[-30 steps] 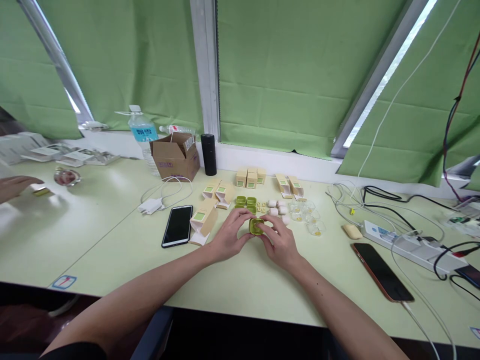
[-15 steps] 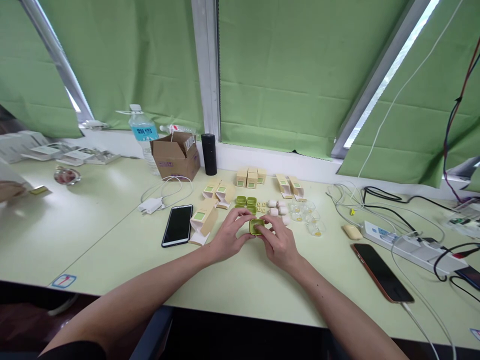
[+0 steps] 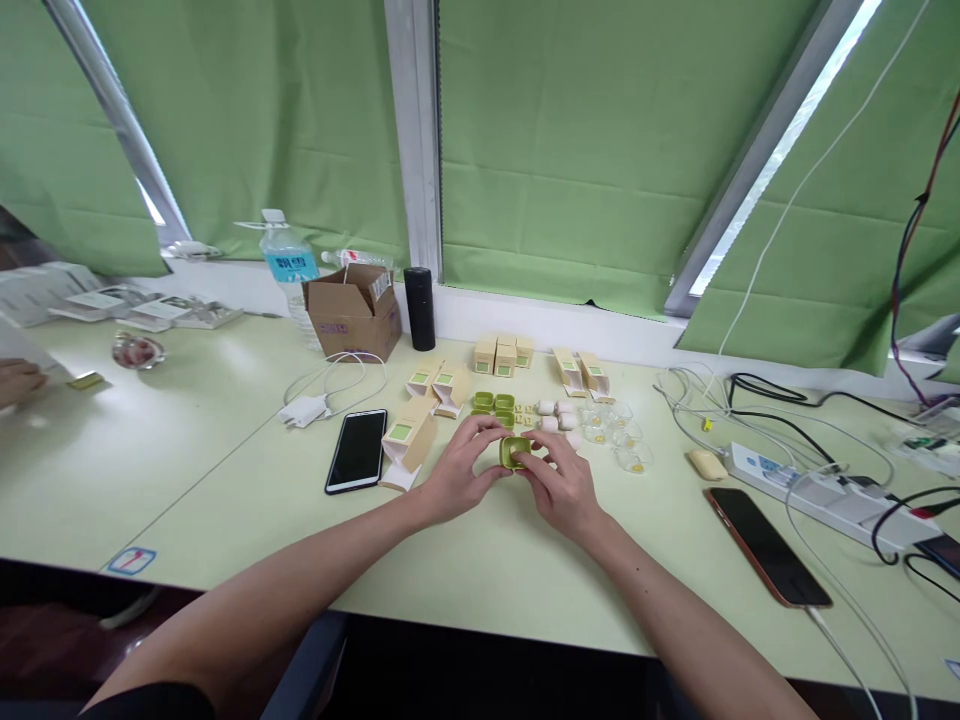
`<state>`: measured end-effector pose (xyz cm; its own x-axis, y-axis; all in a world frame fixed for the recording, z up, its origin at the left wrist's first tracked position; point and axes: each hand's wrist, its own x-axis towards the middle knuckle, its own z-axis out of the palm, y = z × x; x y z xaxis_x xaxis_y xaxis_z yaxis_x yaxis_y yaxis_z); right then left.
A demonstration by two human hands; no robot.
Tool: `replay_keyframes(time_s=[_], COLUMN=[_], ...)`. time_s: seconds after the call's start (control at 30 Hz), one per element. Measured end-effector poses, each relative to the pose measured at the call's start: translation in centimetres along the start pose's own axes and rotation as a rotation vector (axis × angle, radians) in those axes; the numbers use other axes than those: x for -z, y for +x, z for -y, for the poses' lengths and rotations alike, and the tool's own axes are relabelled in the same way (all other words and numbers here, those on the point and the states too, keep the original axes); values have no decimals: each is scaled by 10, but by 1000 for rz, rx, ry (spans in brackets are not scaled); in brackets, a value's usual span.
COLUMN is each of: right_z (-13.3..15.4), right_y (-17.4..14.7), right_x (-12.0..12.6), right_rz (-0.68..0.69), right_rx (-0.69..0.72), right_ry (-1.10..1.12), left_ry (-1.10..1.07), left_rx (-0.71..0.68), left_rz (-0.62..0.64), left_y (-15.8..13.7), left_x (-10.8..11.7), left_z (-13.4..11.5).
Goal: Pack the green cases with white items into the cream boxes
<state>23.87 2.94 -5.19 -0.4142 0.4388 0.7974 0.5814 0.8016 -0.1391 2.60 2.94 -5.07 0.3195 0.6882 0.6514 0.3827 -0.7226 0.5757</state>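
Left hand (image 3: pixel 466 467) and right hand (image 3: pixel 564 485) both pinch one green cup (image 3: pixel 510 447), one at each side, near the middle of the table (image 3: pixel 495 590). Right fingers cross its rim and one dips inside, so part of the interior is hidden; can't tell what lies under that fingertip or whether the cup's base touches the table. Left thumb at the near side, the other left fingers partly behind the cup. Just beyond sit other cups (image 3: pixel 484 399), the nearest partly covered by the left fingers. Right of those: tiny yellow bits (image 3: pixel 528 409), print too small to read, then white lumps (image 3: pixel 549 424), the nearest partly behind the right hand. Clear shells (image 3: pixel 634 457) overlap beside them, edges hard to make out, count unsure. Open carton (image 3: pixel 411 432) left of the left hand, touching or nearly touching the phone (image 3: pixel 356 450); can't tell which. Forearms run off the bottom edge. Far left, a co-worker's hand (image 3: pixel 19 382) is cut off by the frame and blurred; its grip can't be told. Power strip (image 3: pixel 814 495) at right, partly under cables (image 3: pixel 761 385), its far end muddled.
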Motion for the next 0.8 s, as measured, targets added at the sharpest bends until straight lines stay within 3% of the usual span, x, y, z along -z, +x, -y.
replay_keyframes(time_s=[0.8], right_z=[2], right_y=[1], right_x=[0], right_rz=[-21], right_rx=[66], right_ry=[-85], left_ry=[-21], left_rx=[-41], left_rz=[-10], left_y=[0], left_x=[0], left_z=[-1])
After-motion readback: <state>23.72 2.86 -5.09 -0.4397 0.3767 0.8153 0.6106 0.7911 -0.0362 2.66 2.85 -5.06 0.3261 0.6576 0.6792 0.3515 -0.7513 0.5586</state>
